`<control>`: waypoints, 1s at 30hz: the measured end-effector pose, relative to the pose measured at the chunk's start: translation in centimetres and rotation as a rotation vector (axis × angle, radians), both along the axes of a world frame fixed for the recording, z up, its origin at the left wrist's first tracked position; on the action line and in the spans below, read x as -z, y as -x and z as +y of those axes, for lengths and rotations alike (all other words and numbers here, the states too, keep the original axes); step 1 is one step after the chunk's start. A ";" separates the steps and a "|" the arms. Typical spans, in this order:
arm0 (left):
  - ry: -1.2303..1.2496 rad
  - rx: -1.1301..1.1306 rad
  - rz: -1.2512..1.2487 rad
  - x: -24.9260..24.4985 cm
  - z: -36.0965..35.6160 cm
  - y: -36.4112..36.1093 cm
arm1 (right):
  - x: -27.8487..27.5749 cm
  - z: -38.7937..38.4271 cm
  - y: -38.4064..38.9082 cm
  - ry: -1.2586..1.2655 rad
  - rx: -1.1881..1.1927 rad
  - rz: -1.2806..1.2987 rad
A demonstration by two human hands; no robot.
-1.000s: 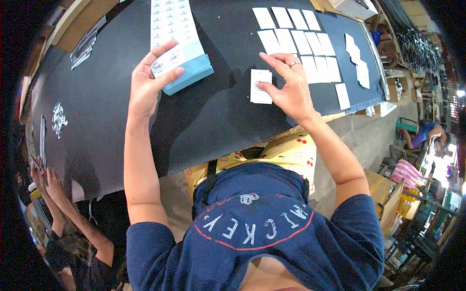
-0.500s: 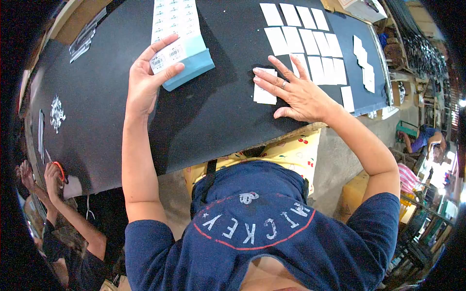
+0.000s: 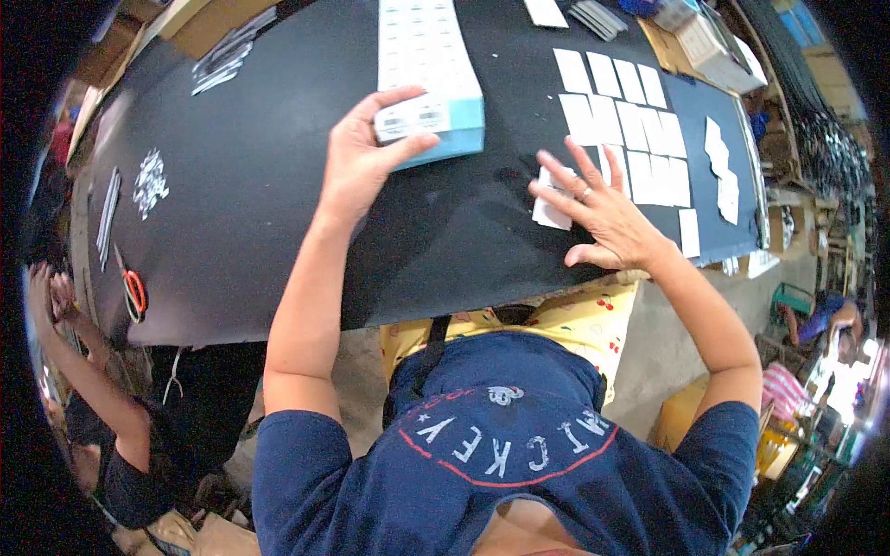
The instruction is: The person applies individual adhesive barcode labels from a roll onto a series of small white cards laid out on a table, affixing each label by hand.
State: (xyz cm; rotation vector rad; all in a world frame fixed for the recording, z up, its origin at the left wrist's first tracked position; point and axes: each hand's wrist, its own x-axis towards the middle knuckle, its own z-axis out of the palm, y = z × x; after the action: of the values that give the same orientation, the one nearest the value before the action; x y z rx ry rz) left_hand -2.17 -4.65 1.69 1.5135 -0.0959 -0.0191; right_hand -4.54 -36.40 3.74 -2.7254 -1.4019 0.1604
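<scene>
My left hand (image 3: 362, 153) pinches the near end of a long strip of printed labels (image 3: 417, 46) between thumb and fingers. Small barcodes show on the held end, and its light blue backing (image 3: 454, 141) folds down below. The rest of the strip stretches away over the black table. To the right, my right hand (image 3: 607, 218) has its fingers spread, the fingertips over a white card (image 3: 553, 208) lying near the table's front edge. Just beyond it, several rows of white cards (image 3: 635, 125) are laid out.
Orange-handled scissors (image 3: 135, 295) lie at the left edge, near a heap of small white pieces (image 3: 150, 183). Dark strips (image 3: 232, 56) lie far left. An overlapping row of white cards (image 3: 721, 171) is at right. A co-worker's hands (image 3: 51, 292) are beside the table's left end.
The view has shifted, so the table's things appear farther right. My left hand still holds the label strip. The co-worker's hand has left the scissors, which now lie on the table.
</scene>
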 end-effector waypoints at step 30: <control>-0.229 -0.121 -0.160 0.3 -0.9 0.7 | -2.3 14.7 -2.6 -0.698 0.255 -0.237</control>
State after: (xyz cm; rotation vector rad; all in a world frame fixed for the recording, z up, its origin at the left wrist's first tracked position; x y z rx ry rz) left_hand -2.87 -5.59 1.35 1.7463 -0.1334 0.1936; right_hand -1.95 -21.71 6.03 -2.3251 -0.8912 -0.5711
